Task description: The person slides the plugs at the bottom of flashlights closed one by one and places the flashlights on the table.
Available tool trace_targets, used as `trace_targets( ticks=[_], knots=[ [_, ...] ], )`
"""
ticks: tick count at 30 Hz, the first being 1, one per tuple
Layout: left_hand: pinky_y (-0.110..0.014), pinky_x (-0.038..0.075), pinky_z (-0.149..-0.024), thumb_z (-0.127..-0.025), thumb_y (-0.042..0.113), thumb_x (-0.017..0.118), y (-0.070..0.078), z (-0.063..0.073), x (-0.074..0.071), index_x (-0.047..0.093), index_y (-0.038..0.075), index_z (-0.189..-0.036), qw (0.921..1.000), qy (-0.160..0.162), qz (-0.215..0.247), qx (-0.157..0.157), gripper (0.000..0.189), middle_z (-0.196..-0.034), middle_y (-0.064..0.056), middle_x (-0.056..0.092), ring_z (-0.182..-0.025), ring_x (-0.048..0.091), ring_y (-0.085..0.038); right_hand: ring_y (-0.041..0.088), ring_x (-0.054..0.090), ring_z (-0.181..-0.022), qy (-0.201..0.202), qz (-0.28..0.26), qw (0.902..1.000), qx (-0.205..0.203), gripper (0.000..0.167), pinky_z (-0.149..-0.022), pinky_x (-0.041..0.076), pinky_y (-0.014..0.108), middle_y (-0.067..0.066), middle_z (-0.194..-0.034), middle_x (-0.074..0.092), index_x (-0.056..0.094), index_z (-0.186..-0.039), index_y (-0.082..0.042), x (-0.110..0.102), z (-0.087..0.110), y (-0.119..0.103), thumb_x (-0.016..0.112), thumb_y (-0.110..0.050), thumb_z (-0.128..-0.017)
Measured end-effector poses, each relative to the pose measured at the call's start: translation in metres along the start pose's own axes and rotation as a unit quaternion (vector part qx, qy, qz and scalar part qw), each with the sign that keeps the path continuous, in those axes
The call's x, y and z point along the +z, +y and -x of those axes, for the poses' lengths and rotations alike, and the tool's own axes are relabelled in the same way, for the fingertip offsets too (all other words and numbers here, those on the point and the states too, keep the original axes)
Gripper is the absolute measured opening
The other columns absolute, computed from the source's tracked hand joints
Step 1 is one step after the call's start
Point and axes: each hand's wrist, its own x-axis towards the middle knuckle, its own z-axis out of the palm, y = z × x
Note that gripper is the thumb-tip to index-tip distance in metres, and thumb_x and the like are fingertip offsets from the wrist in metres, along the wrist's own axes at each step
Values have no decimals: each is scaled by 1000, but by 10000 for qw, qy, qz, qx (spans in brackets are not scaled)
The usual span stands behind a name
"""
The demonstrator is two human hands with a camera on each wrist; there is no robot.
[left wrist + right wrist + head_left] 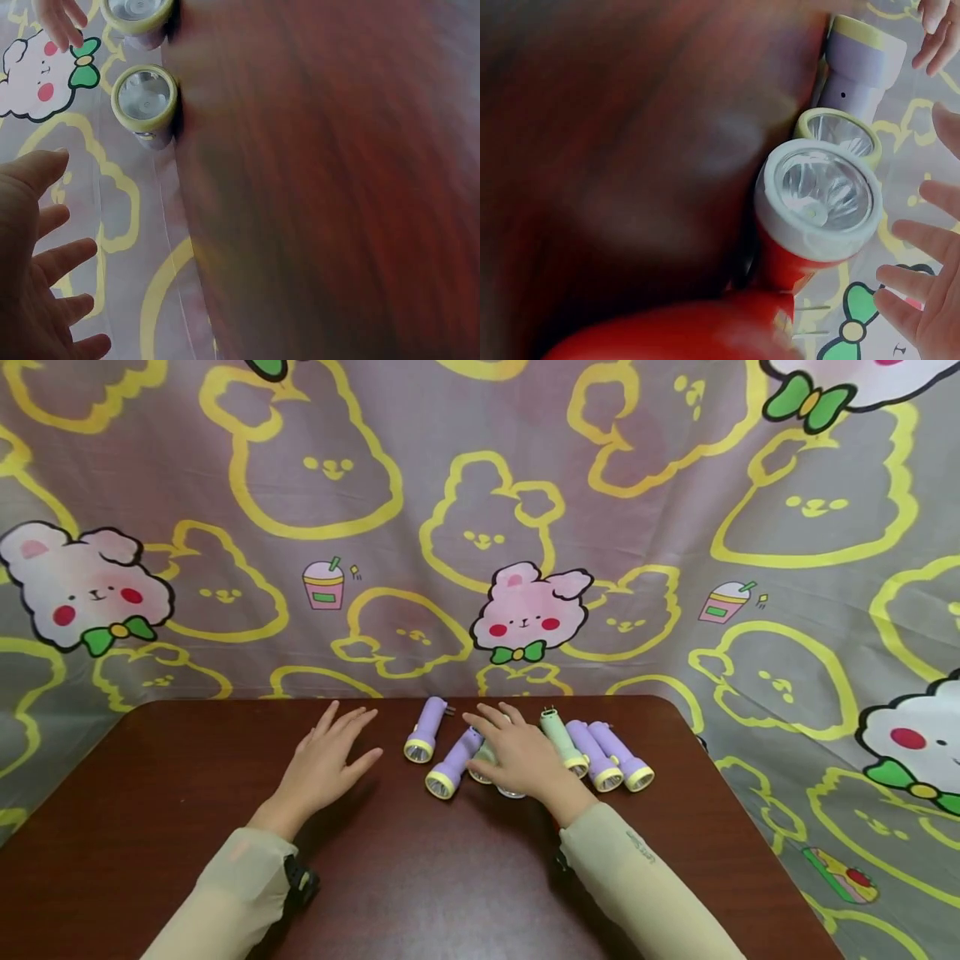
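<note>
My left hand (322,768) is held over the left part of the table, fingers spread and nothing in it. A purple flashlight (427,731) with a yellow rim lies to its right. With fingers outstretched, my right hand (525,756) hovers over the flashlights and partly covers them. Just left of it lies another purple flashlight (455,762); a green one (482,764) shows partly under the fingers. In the right wrist view, a red flashlight (821,199) with a white head is close by, mostly hidden by the hand in the head view.
Right of the right hand lie a green flashlight (561,739) with plug prongs and two purple ones (595,756), their lamp ends toward me. The brown table (420,877) ends against a patterned curtain (420,552). A blurred red shape (675,334) fills the right wrist view's lower edge.
</note>
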Motion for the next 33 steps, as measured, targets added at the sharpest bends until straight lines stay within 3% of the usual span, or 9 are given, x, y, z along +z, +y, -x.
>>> trace_targets(
  ticks=[10, 17, 23, 33],
  knots=[
    [-77, 26, -105, -99, 38, 59, 7, -18, 2, 38, 14, -152, 9939, -386, 982, -332, 62, -156, -14, 41, -150, 19, -43, 36, 36, -144, -232, -109, 9997, 56, 69, -100, 47, 60, 5, -154, 46, 49, -147, -24, 1, -21, -10, 66, -56, -89],
    [-62, 30, -114, -99, 31, 60, 2, -32, 14, 42, 7, -149, 9860, -314, 1627, -162, 58, -150, -20, 46, -143, 35, -43, 35, 46, -136, -258, -427, 9987, -139, 67, -107, 45, 51, 7, -146, 55, 54, -143, -16, 9, -32, -13, 70, -51, -88],
    [-60, 38, -109, -100, 30, 61, 1, -40, 23, 42, 5, -148, 9784, -344, 2035, -88, 57, -143, -22, 53, -135, 47, -42, 35, 46, -136, -521, -707, 9961, 98, 66, -109, 44, 48, 6, -144, 57, 54, -143, -15, 19, -40, -15, 69, -50, -89],
    [-56, 47, -100, -101, 29, 58, 0, -55, 33, 35, 4, -151, 9652, -707, 2482, -415, 60, -142, -25, 52, -122, 57, -43, 37, 44, -137, -698, -1004, 9913, 480, 67, -110, 42, 49, 5, -142, 59, 53, -143, -15, 28, -51, -19, 71, -49, -88]
  ],
)
